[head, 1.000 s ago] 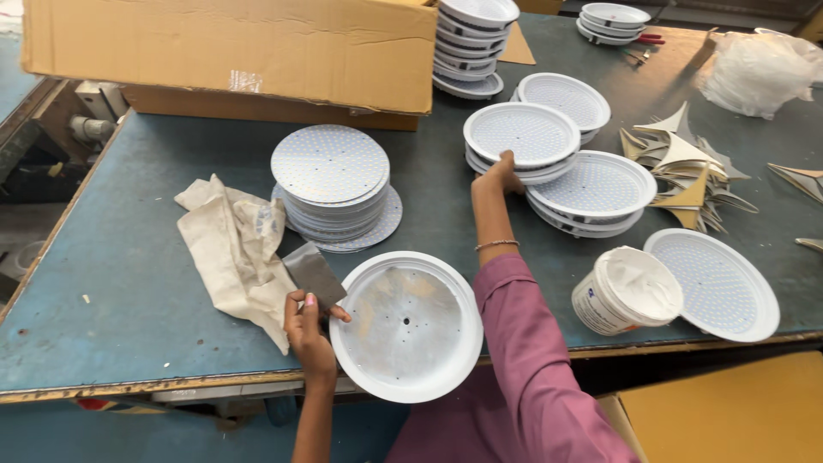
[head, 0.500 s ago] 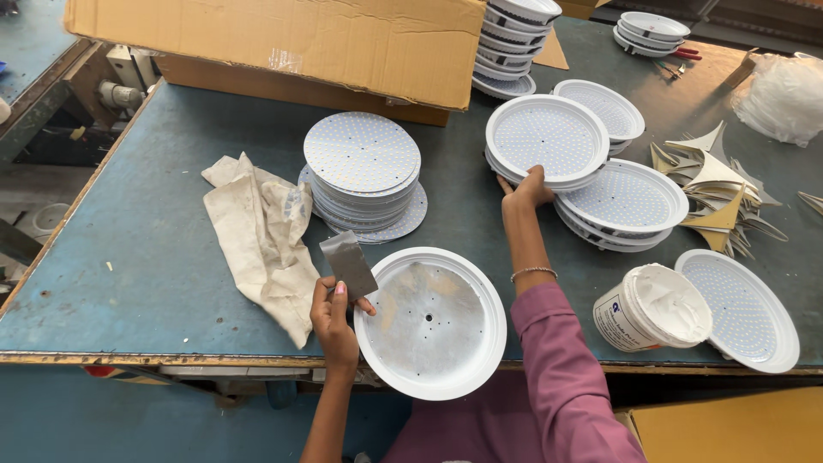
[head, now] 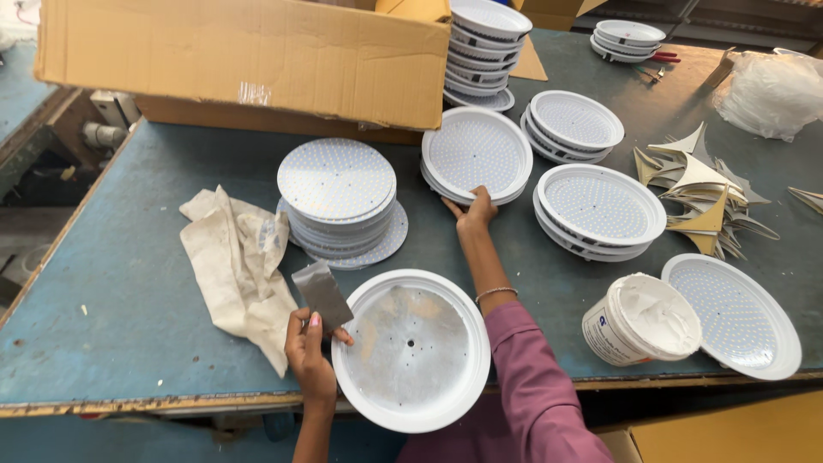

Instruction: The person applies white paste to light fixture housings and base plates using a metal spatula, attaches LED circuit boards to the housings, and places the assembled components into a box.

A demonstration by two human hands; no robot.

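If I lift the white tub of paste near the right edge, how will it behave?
The tub looks nearly full of white paste, so probably heavy for its size. It is open, so tilting may spill paste. It sits close to the table edge, so a push could tip it off.
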